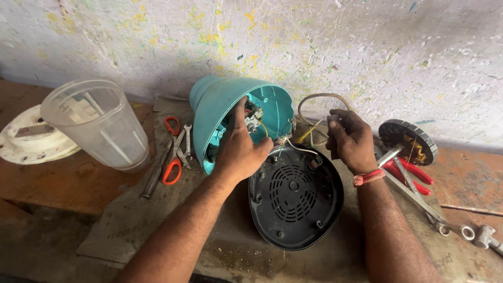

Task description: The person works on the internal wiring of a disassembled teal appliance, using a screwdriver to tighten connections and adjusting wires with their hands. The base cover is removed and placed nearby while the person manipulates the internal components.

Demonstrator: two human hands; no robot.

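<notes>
Lying tipped open, teal blender housing [220,105], wiring exposed, black vented base [296,196] detached

Soft, even daylight, moderately bright; shadows are faint and there is no glare. Focus is sharp centrally, with wide-angle bending toward the edges.

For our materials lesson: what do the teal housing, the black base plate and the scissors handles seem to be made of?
Teal housing: likely moulded plastic, smooth with a slight sheen. Black base plate: probably matte plastic, with moulded vent slots. Scissors: orange handles look like glossy plastic, blades bare grey metal.
</notes>
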